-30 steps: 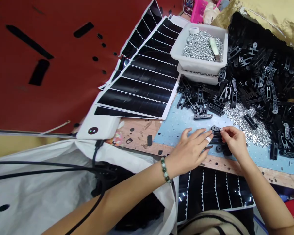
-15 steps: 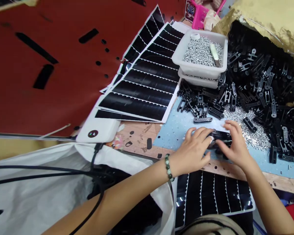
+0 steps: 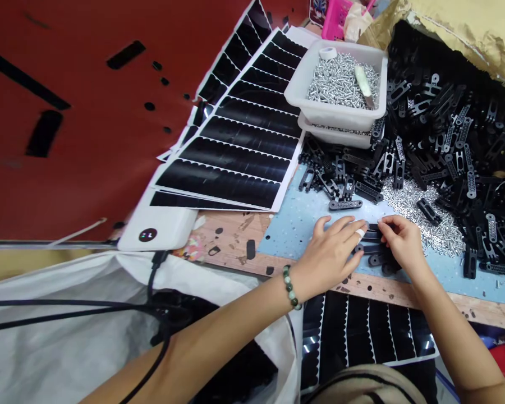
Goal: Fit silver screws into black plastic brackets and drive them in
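Biggest thing here is the red sheet with slots and holes cut in it, filling the whole left side. Below it, a white bag with black cables running over it. Fanned out in the middle are the black sticker sheets, and another one hangs off the near edge of the surface. On the right is a huge heap of black plastic brackets, cut off by the frame edge, with loose screws spilled in front and a white tray of screws stacked on a second tray. A white power bank sits just left of the blue mat.

The small stack of black brackets is on the blue mat near the front edge, long axis running roughly left to right, lying flat. The left hand rests over its left end with fingers loosely spread, one fingertip taped. The right hand pinches the stack's right end with curled fingers. Both hands cover most of the stack, so I can't count the pieces.
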A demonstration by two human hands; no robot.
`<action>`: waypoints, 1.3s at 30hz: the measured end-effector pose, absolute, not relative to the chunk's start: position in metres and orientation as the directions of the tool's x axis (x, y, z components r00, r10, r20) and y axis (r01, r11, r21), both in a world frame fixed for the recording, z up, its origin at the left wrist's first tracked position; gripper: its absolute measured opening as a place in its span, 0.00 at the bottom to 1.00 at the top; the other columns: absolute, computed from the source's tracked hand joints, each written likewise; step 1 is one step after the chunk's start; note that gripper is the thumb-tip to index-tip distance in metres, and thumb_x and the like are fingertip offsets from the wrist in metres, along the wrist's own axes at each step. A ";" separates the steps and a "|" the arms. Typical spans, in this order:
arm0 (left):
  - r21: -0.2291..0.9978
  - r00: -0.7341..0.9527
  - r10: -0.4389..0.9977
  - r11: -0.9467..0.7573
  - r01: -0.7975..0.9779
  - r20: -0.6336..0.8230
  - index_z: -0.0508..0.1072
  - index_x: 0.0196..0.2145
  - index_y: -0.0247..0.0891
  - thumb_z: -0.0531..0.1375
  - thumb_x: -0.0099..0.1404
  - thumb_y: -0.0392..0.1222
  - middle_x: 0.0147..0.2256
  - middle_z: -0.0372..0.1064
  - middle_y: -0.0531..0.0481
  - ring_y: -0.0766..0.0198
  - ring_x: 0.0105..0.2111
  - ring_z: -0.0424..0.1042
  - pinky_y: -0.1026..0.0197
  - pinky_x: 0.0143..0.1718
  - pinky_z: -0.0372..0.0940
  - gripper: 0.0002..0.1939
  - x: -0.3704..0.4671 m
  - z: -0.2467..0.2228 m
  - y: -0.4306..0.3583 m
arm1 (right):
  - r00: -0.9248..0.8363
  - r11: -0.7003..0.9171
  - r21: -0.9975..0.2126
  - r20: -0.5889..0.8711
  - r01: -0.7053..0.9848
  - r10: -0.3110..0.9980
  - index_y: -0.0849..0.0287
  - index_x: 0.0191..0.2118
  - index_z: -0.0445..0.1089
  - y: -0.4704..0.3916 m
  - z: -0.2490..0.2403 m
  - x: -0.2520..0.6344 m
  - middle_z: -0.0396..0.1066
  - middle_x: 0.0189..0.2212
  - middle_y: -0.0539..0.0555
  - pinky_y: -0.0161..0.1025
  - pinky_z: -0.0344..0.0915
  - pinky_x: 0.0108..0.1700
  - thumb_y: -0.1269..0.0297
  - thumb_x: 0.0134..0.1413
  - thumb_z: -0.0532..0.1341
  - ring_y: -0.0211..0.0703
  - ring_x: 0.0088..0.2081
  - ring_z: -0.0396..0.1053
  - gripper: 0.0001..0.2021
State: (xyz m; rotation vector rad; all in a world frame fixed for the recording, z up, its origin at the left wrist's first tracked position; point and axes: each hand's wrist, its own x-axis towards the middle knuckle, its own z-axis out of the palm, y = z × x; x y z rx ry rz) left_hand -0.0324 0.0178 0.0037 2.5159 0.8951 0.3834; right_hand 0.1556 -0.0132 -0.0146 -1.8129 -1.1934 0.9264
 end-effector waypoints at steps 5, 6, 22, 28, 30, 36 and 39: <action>0.438 0.764 0.635 -0.723 0.534 0.117 0.65 0.55 0.38 0.50 0.68 0.39 0.57 0.63 0.44 0.52 0.57 0.59 0.41 0.58 0.44 0.19 -0.032 0.003 0.016 | 0.267 -0.234 -0.814 -0.101 0.532 0.958 0.58 0.30 0.72 -0.012 -0.014 0.155 0.71 0.26 0.52 0.38 0.63 0.31 0.58 0.51 0.57 0.40 0.26 0.68 0.10; 0.434 0.765 0.633 -0.725 0.534 0.117 0.65 0.55 0.38 0.50 0.68 0.39 0.57 0.63 0.43 0.52 0.57 0.60 0.41 0.58 0.44 0.19 -0.032 0.003 0.016 | 0.261 -0.232 -0.815 -0.103 0.532 0.960 0.58 0.29 0.72 -0.012 -0.014 0.155 0.71 0.25 0.52 0.38 0.64 0.31 0.58 0.51 0.57 0.41 0.26 0.68 0.10; 0.463 0.771 0.625 -0.723 0.513 0.120 0.64 0.55 0.37 0.52 0.66 0.40 0.57 0.63 0.42 0.51 0.56 0.60 0.41 0.57 0.47 0.20 -0.031 0.002 0.018 | 0.216 -0.189 -0.698 -0.051 0.691 0.975 0.57 0.28 0.69 -0.006 -0.011 0.149 0.71 0.26 0.52 0.39 0.63 0.35 0.64 0.53 0.57 0.42 0.28 0.68 0.06; 0.429 0.767 0.628 -0.733 0.527 0.130 0.66 0.52 0.38 0.51 0.65 0.38 0.53 0.66 0.41 0.50 0.55 0.62 0.39 0.55 0.50 0.18 -0.028 0.002 0.023 | 0.202 -0.192 -0.450 -0.025 0.872 0.979 0.58 0.38 0.64 -0.008 0.002 0.156 0.69 0.32 0.55 0.41 0.65 0.33 0.63 0.54 0.59 0.47 0.32 0.69 0.07; 0.438 0.774 0.619 -0.738 0.513 0.136 0.65 0.53 0.38 0.52 0.65 0.39 0.55 0.63 0.40 0.50 0.57 0.59 0.40 0.56 0.50 0.18 -0.026 0.001 0.025 | 0.196 -0.136 -0.429 0.098 0.893 0.976 0.57 0.43 0.63 -0.023 0.003 0.167 0.68 0.39 0.59 0.45 0.68 0.38 0.59 0.55 0.59 0.50 0.39 0.69 0.12; 0.553 0.793 0.601 -0.696 0.459 0.097 0.51 0.61 0.32 0.63 0.54 0.56 0.61 0.52 0.32 0.44 0.61 0.53 0.42 0.59 0.52 0.45 -0.004 -0.010 0.018 | 0.209 0.012 -0.542 0.344 0.840 0.915 0.57 0.61 0.50 -0.077 -0.028 0.174 0.55 0.58 0.66 0.57 0.60 0.58 0.59 0.59 0.56 0.55 0.61 0.55 0.26; 0.559 0.764 0.635 -0.676 0.479 0.113 0.54 0.59 0.32 0.64 0.51 0.51 0.56 0.58 0.34 0.43 0.57 0.57 0.40 0.59 0.52 0.42 0.010 -0.016 0.009 | 0.171 0.040 -0.568 0.313 0.822 0.934 0.58 0.64 0.46 -0.081 -0.045 0.160 0.55 0.61 0.65 0.57 0.58 0.60 0.65 0.62 0.51 0.52 0.63 0.53 0.26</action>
